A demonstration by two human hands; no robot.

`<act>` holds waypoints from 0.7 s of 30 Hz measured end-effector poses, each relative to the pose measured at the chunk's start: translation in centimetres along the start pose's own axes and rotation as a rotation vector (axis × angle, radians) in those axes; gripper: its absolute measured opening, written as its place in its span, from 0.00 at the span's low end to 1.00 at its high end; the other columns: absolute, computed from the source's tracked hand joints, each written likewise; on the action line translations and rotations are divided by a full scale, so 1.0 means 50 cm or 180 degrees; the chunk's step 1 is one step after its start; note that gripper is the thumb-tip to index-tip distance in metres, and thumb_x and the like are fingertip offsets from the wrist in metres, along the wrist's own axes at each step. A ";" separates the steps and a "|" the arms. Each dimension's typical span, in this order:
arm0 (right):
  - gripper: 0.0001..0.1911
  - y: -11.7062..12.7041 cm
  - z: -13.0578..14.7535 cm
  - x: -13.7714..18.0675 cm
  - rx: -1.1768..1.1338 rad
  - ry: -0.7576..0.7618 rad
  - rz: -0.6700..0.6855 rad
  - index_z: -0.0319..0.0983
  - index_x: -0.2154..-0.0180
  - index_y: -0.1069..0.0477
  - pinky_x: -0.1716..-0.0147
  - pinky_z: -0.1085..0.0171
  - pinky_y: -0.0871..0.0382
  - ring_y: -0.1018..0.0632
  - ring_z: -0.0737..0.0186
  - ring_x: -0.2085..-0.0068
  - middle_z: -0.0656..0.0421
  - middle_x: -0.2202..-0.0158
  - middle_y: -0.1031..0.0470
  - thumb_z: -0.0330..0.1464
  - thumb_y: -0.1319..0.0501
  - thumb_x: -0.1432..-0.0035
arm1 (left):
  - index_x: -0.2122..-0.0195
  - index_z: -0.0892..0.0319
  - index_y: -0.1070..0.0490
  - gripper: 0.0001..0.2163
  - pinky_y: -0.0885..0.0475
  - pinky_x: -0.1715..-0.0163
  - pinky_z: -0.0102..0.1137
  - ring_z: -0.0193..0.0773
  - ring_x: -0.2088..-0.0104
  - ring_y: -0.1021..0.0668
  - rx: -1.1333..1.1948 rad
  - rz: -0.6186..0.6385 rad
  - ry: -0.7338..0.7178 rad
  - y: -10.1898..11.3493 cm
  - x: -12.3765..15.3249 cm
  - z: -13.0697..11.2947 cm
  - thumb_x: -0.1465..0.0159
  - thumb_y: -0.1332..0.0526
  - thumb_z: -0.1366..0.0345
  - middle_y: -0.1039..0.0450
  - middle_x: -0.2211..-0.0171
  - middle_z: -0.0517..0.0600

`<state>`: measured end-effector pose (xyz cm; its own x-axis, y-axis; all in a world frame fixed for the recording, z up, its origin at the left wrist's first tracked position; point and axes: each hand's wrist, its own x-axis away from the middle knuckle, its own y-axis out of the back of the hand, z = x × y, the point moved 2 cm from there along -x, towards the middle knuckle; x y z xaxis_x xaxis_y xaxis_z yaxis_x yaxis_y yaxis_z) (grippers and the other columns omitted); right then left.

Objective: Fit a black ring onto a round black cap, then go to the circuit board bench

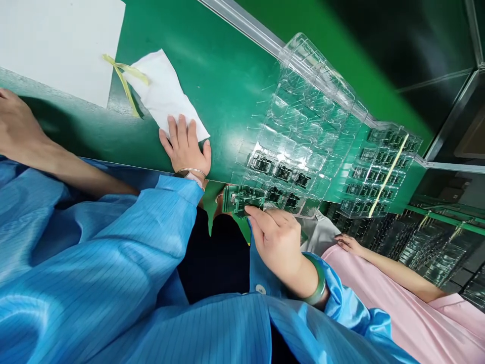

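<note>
My right hand (278,240) pinches a green circuit board (242,198) at the near desk (212,76) edge, beside a clear blister tray (303,121) with few near pockets filled, most empty; my left hand (185,144) lies flat, open, on a white cloth (161,88); a co-worker's pink sleeve (397,303) crowds the right

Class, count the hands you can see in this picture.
4: left hand on the white cloth, right hand at the circuit board, others' hands far left and lower right.

white sheet (56,45), yellow band (123,76), banded trays (382,172)
</note>
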<state>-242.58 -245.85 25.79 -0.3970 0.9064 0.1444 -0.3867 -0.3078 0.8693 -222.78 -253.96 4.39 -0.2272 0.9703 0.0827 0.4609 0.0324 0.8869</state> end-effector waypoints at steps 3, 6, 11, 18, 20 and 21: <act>0.14 0.001 0.009 -0.003 0.0060 0.0074 -0.0006 0.35 0.51 0.24 0.65 0.57 0.40 0.28 0.56 0.67 0.57 0.68 0.27 0.28 0.49 0.21 | 0.31 0.63 0.46 0.31 0.66 0.30 0.51 0.47 0.28 0.58 0.0086 -0.0019 -0.0023 0.004 0.001 -0.002 0.31 0.53 0.52 0.56 0.29 0.52; 0.13 0.005 0.017 -0.004 0.0094 0.0124 0.0018 0.35 0.50 0.24 0.65 0.57 0.41 0.28 0.56 0.67 0.57 0.68 0.28 0.27 0.48 0.22 | 0.31 0.63 0.45 0.30 0.66 0.30 0.52 0.50 0.28 0.57 0.0219 -0.0024 -0.0020 0.008 0.001 -0.005 0.31 0.50 0.53 0.55 0.29 0.55; 0.13 0.009 0.024 -0.007 0.0106 0.0140 0.0073 0.35 0.49 0.24 0.64 0.57 0.41 0.28 0.56 0.66 0.57 0.68 0.28 0.27 0.47 0.22 | 0.31 0.65 0.46 0.30 0.70 0.30 0.51 0.50 0.28 0.58 0.0325 -0.0022 -0.0025 0.007 0.002 -0.005 0.31 0.49 0.53 0.56 0.29 0.54; 0.14 0.007 0.024 -0.013 -0.0022 0.0151 0.0027 0.34 0.51 0.24 0.65 0.58 0.40 0.28 0.57 0.67 0.57 0.68 0.28 0.28 0.49 0.21 | 0.31 0.63 0.46 0.29 0.70 0.30 0.52 0.51 0.28 0.58 0.0349 -0.0059 -0.0042 0.003 0.002 -0.001 0.30 0.48 0.54 0.55 0.29 0.56; 0.14 0.006 0.024 -0.015 -0.0024 0.0158 0.0039 0.34 0.51 0.23 0.65 0.57 0.40 0.28 0.57 0.67 0.57 0.68 0.27 0.28 0.49 0.21 | 0.31 0.63 0.46 0.29 0.72 0.30 0.51 0.52 0.28 0.58 0.0412 -0.0031 -0.0029 0.003 0.001 -0.001 0.30 0.48 0.54 0.56 0.29 0.56; 0.15 0.006 0.024 -0.016 -0.0018 0.0161 0.0041 0.34 0.51 0.23 0.65 0.57 0.40 0.28 0.57 0.67 0.57 0.68 0.27 0.28 0.49 0.21 | 0.31 0.63 0.46 0.29 0.72 0.30 0.50 0.52 0.28 0.59 0.0438 -0.0011 -0.0018 0.003 0.001 -0.001 0.29 0.49 0.54 0.56 0.29 0.56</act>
<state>-241.39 -246.32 26.51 -0.4435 0.8866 0.1314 -0.3858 -0.3212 0.8649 -222.75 -253.93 4.55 -0.2245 0.9715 0.0767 0.5734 0.0680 0.8164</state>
